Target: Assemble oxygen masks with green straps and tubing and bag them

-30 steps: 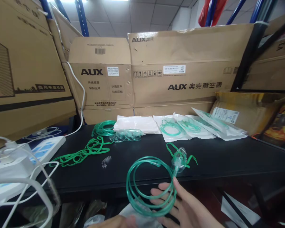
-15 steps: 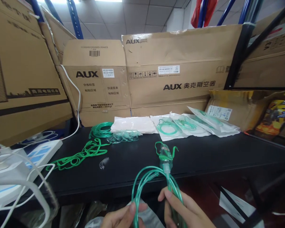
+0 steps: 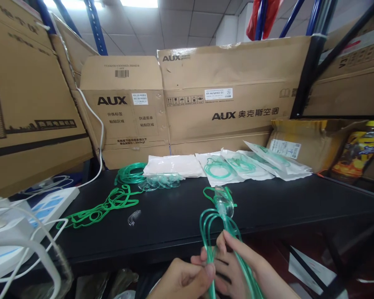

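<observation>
Looped green tubing [image 3: 209,232] runs through both hands at the front edge of the black table. My left hand [image 3: 190,276] pinches the left strands between thumb and fingers. Beside it, my right hand [image 3: 243,261] is closed around the right strands. The tubing leads up to a clear mask [image 3: 225,203] with a green strap, lying on the table just beyond my hands. The lower ends of the loops drop out of the picture.
On the table [image 3: 174,216] lie green straps [image 3: 102,207], small metal strips [image 3: 134,217], coiled tubing [image 3: 130,173], clear masks [image 3: 162,182], white bags [image 3: 174,165] and filled packets [image 3: 220,168]. A power strip [image 3: 50,203] with cables is left; a bottle [image 3: 358,149] stands right.
My left hand has moved right, close to my right hand, bringing its strands along. The loops are narrower, and the mask has tilted slightly. The camera view has shifted a little.
</observation>
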Tool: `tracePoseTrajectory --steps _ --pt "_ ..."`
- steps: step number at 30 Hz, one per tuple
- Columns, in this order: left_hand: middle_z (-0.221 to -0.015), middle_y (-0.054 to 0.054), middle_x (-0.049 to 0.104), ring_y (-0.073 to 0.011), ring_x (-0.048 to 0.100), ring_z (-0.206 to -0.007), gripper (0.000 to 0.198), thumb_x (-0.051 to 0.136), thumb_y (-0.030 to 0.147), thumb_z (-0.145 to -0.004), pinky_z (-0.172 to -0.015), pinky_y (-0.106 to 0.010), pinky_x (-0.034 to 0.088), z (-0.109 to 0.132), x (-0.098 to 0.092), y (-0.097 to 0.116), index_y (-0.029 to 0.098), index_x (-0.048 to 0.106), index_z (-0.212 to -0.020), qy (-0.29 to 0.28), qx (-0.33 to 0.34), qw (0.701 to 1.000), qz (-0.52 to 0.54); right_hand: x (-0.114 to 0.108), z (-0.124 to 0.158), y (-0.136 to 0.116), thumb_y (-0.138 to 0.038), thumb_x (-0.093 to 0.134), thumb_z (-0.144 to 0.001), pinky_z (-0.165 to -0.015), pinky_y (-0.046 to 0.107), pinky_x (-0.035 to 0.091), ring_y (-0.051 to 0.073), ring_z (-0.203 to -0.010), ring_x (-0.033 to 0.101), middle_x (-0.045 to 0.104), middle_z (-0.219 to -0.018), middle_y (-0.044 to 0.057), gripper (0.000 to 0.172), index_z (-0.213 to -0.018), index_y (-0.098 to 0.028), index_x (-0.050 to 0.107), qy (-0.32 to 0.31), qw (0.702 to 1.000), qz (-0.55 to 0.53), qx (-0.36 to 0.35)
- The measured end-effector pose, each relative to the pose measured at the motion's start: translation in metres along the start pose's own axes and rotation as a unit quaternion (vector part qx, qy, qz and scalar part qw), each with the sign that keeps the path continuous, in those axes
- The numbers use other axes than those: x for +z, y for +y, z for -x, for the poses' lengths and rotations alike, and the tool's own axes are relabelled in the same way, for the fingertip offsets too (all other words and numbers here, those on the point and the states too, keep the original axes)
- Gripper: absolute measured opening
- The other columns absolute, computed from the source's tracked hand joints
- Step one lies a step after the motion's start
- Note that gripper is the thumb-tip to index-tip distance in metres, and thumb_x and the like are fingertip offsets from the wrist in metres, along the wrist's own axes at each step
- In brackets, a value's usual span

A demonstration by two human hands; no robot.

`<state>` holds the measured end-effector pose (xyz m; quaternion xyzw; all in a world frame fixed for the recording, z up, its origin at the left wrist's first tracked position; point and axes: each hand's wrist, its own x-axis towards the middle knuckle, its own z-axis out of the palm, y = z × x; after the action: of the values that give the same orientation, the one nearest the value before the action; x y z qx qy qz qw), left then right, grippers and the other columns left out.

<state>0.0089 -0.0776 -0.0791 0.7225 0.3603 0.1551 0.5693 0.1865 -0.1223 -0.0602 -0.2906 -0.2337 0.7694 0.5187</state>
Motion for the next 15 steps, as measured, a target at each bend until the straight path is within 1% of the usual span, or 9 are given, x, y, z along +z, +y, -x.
tracePoseTrajectory --steps 2,3,5,7,9,10,12,14,15 --pt "-0.049 0.0 0.046 -0.0087 0.033 -0.046 0.079 0.042 0.08 -0.088 -0.047 -0.024 0.022 0.003 -0.003 0.013 0.012 0.074 -0.064 0.023 0.003 0.997 -0.072 0.001 0.001 -0.007 -0.055 0.077 -0.079 -0.089 0.033 0.047 0.024 -0.093 0.072 0.074 -0.082 0.004 0.043 -0.072 -0.022 0.05 -0.003 1.0 0.012 -0.025" --pt "-0.049 -0.002 0.053 -0.0097 0.038 -0.046 0.075 0.043 0.076 -0.091 -0.047 -0.023 0.027 0.005 -0.006 0.02 0.014 0.073 -0.062 0.056 0.009 0.993 -0.104 0.001 0.002 -0.011 -0.055 0.076 -0.08 -0.088 0.033 0.047 0.024 -0.09 0.072 0.074 -0.08 0.004 0.043 -0.071 -0.022 0.049 -0.009 0.999 0.016 -0.035" --pt "-0.055 -0.003 0.064 -0.012 0.049 -0.047 0.065 0.045 0.066 -0.095 -0.049 -0.023 0.037 0.009 -0.013 0.036 0.017 0.071 -0.063 0.161 0.028 0.976 -0.145 -0.003 0.004 -0.018 -0.056 0.073 -0.082 -0.087 0.035 0.047 0.023 -0.082 0.072 0.071 -0.075 0.003 0.044 -0.072 -0.023 0.046 -0.025 0.999 0.014 -0.042" --pt "-0.064 -0.002 0.071 -0.013 0.055 -0.05 0.052 0.047 0.058 -0.098 -0.053 -0.023 0.043 0.008 -0.022 0.049 0.019 0.072 -0.073 0.268 0.06 0.947 -0.169 -0.007 0.006 -0.022 -0.059 0.07 -0.084 -0.087 0.04 0.049 0.022 -0.073 0.072 0.069 -0.074 0.002 0.045 -0.074 -0.023 0.045 -0.048 0.998 0.011 -0.034" --pt "-0.084 -0.001 0.075 -0.0133 0.059 -0.055 0.034 0.052 0.049 -0.098 -0.058 -0.025 0.047 0.0 -0.032 0.057 0.022 0.073 -0.096 0.319 0.101 0.919 -0.209 -0.011 0.009 -0.025 -0.061 0.062 -0.089 -0.08 0.042 0.051 0.022 -0.066 0.07 0.068 -0.074 0.002 0.044 -0.079 -0.023 0.044 -0.079 0.996 0.018 -0.025" --pt "-0.098 -0.001 0.076 -0.0135 0.061 -0.06 0.029 0.055 0.044 -0.097 -0.062 -0.026 0.049 -0.007 -0.036 0.06 0.025 0.071 -0.111 0.318 0.121 0.911 -0.234 -0.013 0.01 -0.025 -0.061 0.057 -0.093 -0.074 0.04 0.051 0.021 -0.062 0.069 0.068 -0.074 0.002 0.042 -0.081 -0.023 0.044 -0.096 0.995 0.024 -0.024" --pt "-0.125 -0.002 0.069 -0.014 0.063 -0.071 0.041 0.06 0.034 -0.094 -0.073 -0.028 0.051 -0.025 -0.043 0.062 0.031 0.06 -0.135 0.28 0.155 0.904 -0.282 -0.016 0.012 -0.024 -0.06 0.045 -0.099 -0.065 0.032 0.048 0.019 -0.059 0.067 0.067 -0.072 0.002 0.039 -0.086 -0.024 0.045 -0.127 0.991 0.029 -0.021" --pt "-0.136 -0.002 0.062 -0.015 0.063 -0.083 0.046 0.063 0.029 -0.093 -0.081 -0.029 0.051 -0.042 -0.045 0.063 0.032 0.056 -0.139 0.219 0.175 0.907 -0.316 -0.017 0.012 -0.023 -0.057 0.038 -0.103 -0.061 0.028 0.046 0.017 -0.058 0.066 0.067 -0.07 0.003 0.038 -0.088 -0.023 0.047 -0.151 0.988 0.026 -0.023" --pt "-0.134 -0.002 0.062 -0.0159 0.063 -0.088 0.041 0.063 0.028 -0.093 -0.084 -0.029 0.05 -0.049 -0.045 0.064 0.03 0.06 -0.134 0.192 0.18 0.907 -0.327 -0.018 0.011 -0.023 -0.057 0.036 -0.104 -0.06 0.027 0.046 0.016 -0.056 0.065 0.067 -0.069 0.003 0.039 -0.088 -0.023 0.048 -0.161 0.986 0.023 -0.027"
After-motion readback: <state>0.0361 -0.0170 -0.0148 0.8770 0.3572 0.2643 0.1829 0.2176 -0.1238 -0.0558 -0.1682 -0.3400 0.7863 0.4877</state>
